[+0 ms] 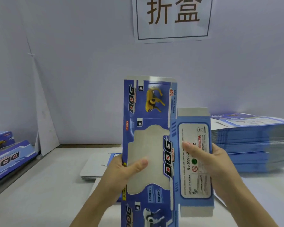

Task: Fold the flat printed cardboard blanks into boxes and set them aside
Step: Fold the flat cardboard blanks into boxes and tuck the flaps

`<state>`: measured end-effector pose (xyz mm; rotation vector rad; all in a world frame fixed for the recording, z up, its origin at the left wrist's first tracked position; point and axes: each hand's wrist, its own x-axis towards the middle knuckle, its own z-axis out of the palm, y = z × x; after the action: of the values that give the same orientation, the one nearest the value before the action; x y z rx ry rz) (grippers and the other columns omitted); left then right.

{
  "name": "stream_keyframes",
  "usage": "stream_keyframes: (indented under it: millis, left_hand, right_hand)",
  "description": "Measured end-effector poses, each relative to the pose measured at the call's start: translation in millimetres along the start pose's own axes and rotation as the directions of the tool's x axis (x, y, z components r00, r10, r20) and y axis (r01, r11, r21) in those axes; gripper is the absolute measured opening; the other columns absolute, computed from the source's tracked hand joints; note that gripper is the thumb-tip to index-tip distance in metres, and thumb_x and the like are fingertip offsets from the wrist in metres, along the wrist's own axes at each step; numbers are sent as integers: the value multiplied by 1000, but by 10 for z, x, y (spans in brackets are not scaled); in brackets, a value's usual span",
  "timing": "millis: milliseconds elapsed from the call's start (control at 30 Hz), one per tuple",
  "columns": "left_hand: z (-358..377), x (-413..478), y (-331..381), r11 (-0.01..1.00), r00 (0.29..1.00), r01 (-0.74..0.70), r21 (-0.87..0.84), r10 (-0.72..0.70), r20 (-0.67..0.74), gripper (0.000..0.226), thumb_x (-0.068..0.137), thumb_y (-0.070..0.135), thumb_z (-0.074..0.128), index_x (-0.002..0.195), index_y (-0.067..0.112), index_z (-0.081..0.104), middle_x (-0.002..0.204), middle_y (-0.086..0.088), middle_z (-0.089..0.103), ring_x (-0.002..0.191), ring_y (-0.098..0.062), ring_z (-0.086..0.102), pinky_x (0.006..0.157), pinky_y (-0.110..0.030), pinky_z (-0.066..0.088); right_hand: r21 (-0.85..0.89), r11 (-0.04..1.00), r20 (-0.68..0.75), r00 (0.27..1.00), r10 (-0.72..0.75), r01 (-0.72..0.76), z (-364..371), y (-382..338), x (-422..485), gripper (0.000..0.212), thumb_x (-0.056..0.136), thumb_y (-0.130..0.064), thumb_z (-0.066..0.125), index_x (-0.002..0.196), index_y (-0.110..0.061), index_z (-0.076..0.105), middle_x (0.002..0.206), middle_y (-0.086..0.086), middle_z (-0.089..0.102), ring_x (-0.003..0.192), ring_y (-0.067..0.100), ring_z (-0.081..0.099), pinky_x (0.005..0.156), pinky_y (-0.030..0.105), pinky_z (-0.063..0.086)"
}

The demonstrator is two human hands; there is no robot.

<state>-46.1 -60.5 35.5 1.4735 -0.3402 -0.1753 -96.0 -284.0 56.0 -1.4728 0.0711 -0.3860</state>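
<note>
Holds one blank upright above the table, long side vertical, printed face toward the camera, between both hands. Grips its left edge with the left hand: thumb laid on the front, across the pale window cut-out, fingers curled out of sight behind the card. Pinches its right side with the right hand: thumb pressed on the light-blue panel of small print and warning marks, other fingers wrapped behind the right edge. Shows on the dark-blue panel the word "DOG" twice, a yellow dog near the top and a white one at the bottom of the view. Meets the light-blue panel along a vertical crease; cannot tell whether bent there or flat. Ends in plain grey flaps above and below the light-blue panel. Touches nothing but the two hands. Has a tall stack of flat blanks on the table at the right, behind the right hand and well apart from it. Has a low pile lying white side up on the table, behind the left hand. Has folded boxes lying at the far left, beside the table edge. Carries on the pale wall above a white sign with two large dark characters inside a thin frame.
</note>
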Motion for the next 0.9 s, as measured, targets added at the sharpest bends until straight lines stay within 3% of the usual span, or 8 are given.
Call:
stream_keyframes:
  millis: [133, 367, 500, 567, 667, 733, 800, 900]
  left_hand:
    - [-49, -4, 55, 1000, 1000, -23, 10, 23, 14, 61, 52, 44, 89, 101, 21, 62, 91, -5, 76, 80, -27, 74, 57, -28, 58]
    - [-65, -4, 67, 998, 998, -59, 12, 59, -8, 52, 54, 43, 74, 98, 19, 63, 88, -4, 76, 76, -24, 74, 55, -23, 55]
    - [-196, -4, 122, 1000, 999, -17, 17, 17, -34, 53, 67, 44, 70, 111, 15, 59, 96, -9, 75, 83, -29, 73, 61, -31, 59]
    - [-271, 6, 158, 997, 998, 54, -53, -55, -25, 48, 76, 40, 66, 116, 15, 60, 100, -10, 74, 86, -31, 73, 64, -34, 60]
    - [-336, 7, 239, 978, 991, 129, -165, -130, 6, 38, 73, 40, 59, 100, 20, 75, 86, -3, 76, 71, -21, 73, 50, -22, 54]
    - [-353, -15, 281, 971, 986, 165, -174, -167, 6, 41, 72, 55, 54, 90, 28, 78, 83, -1, 75, 63, -21, 67, 40, -19, 46]
    - [-364, -35, 294, 960, 979, 203, -195, -202, 25, 56, 77, 67, 42, 108, 32, 71, 102, -7, 74, 67, -21, 63, 40, -20, 44]
    - [-225, -52, 384, 992, 994, 112, -58, -113, -7, 62, 73, 68, 43, 113, 30, 70, 118, -3, 68, 70, -14, 55, 40, -19, 43]
  right_hand:
    - [12, 1000, 44, 999, 10, -10, 56, -3, -16, 51, 60, -40, 77, 103, -15, 68, 87, 9, 77, 74, 27, 75, 53, 31, 56]
    - [44, 999, 29, 1000, -2, 0, 83, 74, -13, 44, 67, -36, 74, 104, -14, 67, 87, 12, 76, 75, 31, 74, 57, 37, 57]
    - [23, 997, 45, 996, -80, 79, 88, 82, 23, 31, 81, -36, 62, 111, -26, 65, 90, -2, 77, 77, 18, 74, 54, 25, 56]
    - [-30, 992, 7, 993, -119, 119, 46, 86, 67, 28, 93, -17, 57, 116, -31, 60, 93, -6, 77, 77, 15, 74, 55, 22, 56]
    - [-314, 907, 171, 956, -237, 281, -51, 112, 75, 68, 90, 16, 52, 128, -40, 47, 126, -6, 65, 101, 2, 68, 78, 17, 54]
    - [-470, 789, 353, 903, -243, 396, -58, 145, 64, 82, 86, 8, 65, 136, -48, 35, 146, -15, 46, 128, -8, 45, 102, 13, 39]
    - [-539, 706, 417, 874, -251, 460, -12, 198, 52, 85, 84, -14, 76, 136, -59, 25, 152, -30, 29, 139, -14, 23, 114, 14, 20]
    - [-493, 696, 390, 848, -359, 522, 145, 228, 30, 69, 89, -25, 70, 136, -57, 32, 141, -37, 42, 133, -11, 37, 107, 10, 30]
